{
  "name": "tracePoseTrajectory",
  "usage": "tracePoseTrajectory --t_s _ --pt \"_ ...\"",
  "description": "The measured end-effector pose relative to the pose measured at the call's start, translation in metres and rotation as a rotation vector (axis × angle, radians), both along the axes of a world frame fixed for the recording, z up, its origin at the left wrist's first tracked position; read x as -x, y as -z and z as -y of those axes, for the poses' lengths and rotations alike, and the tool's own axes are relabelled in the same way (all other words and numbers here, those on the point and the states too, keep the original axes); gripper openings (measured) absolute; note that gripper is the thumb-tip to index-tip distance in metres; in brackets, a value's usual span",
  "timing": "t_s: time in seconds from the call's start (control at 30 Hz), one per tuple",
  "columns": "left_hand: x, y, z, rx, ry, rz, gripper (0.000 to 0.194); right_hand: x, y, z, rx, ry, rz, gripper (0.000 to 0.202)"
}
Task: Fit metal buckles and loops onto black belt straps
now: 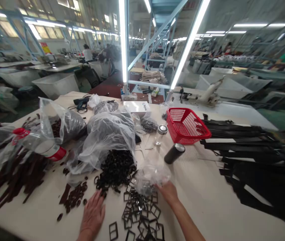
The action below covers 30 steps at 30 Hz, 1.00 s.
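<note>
My right hand (pixel 168 192) grips a crumpled clear plastic bag (pixel 153 175). Under and in front of the bag lie black rectangular buckles (pixel 142 214) with a centre bar, spread loosely on the table. My left hand (pixel 93 211) rests on the tabletop with its fingers stretched out. Its fingertips reach the near edge of a heap of small black loops (pixel 116 170), which spills from a large clear plastic bag (pixel 111 134). Left of that hand are small brown loops (pixel 76 197), scattered on the pale table (pixel 197 207).
Brown strips (pixel 19 174) and a red-capped bottle (pixel 40 145) lie at left. A glass jar (pixel 161 135), a dark cylindrical flask (pixel 174 153) and a red basket (pixel 187 127) stand beyond my right hand. Black strips (pixel 263 160) cover the right side. A white box (pixel 137 107) sits behind.
</note>
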<state>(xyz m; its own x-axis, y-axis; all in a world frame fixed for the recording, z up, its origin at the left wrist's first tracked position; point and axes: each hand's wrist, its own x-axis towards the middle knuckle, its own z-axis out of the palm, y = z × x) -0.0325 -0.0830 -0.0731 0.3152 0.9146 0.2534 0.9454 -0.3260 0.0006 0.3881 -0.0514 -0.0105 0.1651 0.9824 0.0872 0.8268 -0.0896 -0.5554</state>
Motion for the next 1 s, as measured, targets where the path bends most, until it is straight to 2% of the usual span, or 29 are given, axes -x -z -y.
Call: tracePoseTrajectory --t_s 0.17,0.33,0.47,0.67,0.83,1.0 --pt "-0.005 -0.01 0.0 0.036 -0.01 0.011 0.034 0.01 -0.031 -0.002 -0.101 0.018 -0.007 0.033" --pt "-0.004 -0.006 0.002 -0.002 0.0 -0.008 0.036 0.021 -0.06 -0.016 -0.23 -0.006 0.001 0.037" --pt "-0.003 -0.004 0.001 -0.026 -0.007 -0.002 0.036 0.029 -0.074 -0.025 -0.275 -0.065 -0.014 0.041" --pt "-0.003 0.0 0.001 -0.059 0.026 0.062 0.033 0.033 -0.085 -0.028 -0.246 -0.113 -0.1 0.035" --pt "-0.006 -0.006 0.001 -0.055 0.033 0.066 0.033 0.034 -0.086 -0.026 -0.22 -0.133 -0.186 0.03" --pt "-0.008 -0.009 0.002 0.008 0.013 0.091 0.033 0.036 -0.082 -0.023 -0.273 -0.037 -0.196 0.03"
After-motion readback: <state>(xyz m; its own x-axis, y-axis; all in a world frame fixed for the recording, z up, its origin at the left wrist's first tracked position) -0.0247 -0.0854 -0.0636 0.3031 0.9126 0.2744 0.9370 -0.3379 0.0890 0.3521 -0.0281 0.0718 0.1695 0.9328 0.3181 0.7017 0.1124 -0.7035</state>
